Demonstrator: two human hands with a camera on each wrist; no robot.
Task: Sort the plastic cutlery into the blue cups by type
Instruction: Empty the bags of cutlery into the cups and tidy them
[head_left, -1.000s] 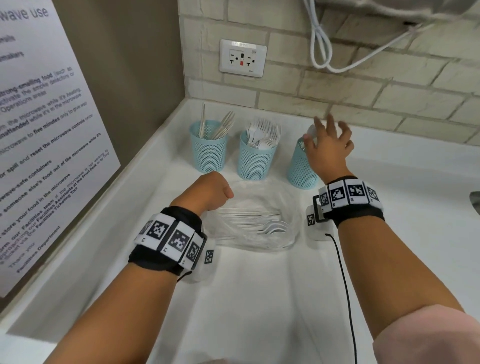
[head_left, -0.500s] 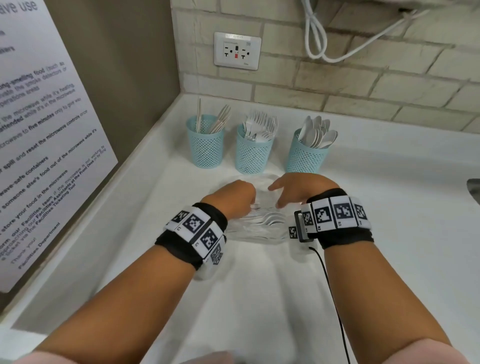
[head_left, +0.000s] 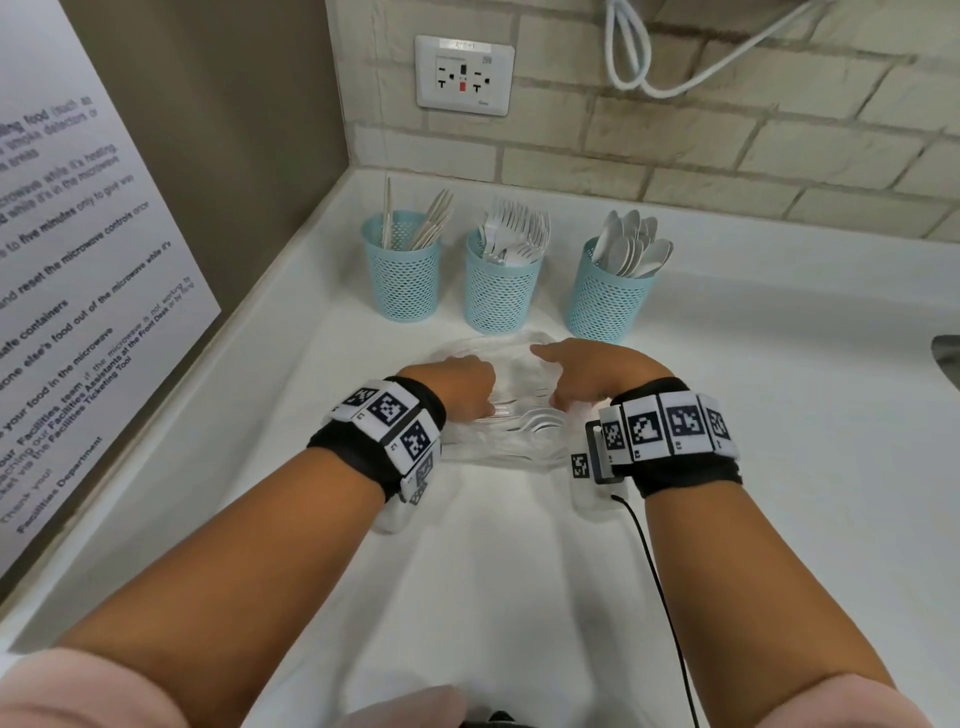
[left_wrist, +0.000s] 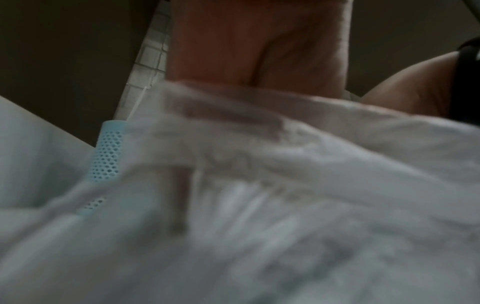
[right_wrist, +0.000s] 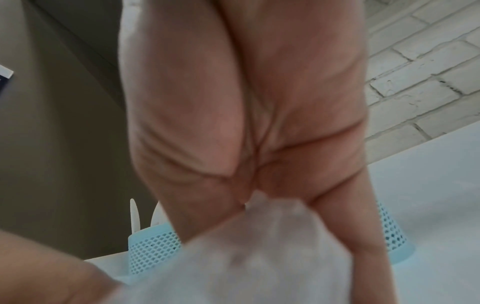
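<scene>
Three blue mesh cups stand in a row at the back of the white counter (head_left: 779, 467): the left cup (head_left: 402, 283) holds beige sticks, the middle cup (head_left: 500, 293) white forks, the right cup (head_left: 605, 304) white spoons. In front of them lies a clear plastic bag (head_left: 506, 441) with white spoons showing through it. My left hand (head_left: 457, 384) grips the bag's left side with curled fingers. My right hand (head_left: 587, 374) pinches the bag's right side. In the right wrist view the bag (right_wrist: 259, 246) bunches up under the palm. The bag (left_wrist: 259, 185) is a blur in the left wrist view.
A side wall with a printed notice (head_left: 78, 286) closes the left. The brick back wall carries a socket (head_left: 462, 75) and a hanging white cable (head_left: 639, 57). A sink edge (head_left: 948, 358) shows at the far right. A black wire (head_left: 660, 571) runs from my right wristband.
My right hand has come back from the spoon cup down to the bag and taken hold of it. The left hand has stayed on the bag.
</scene>
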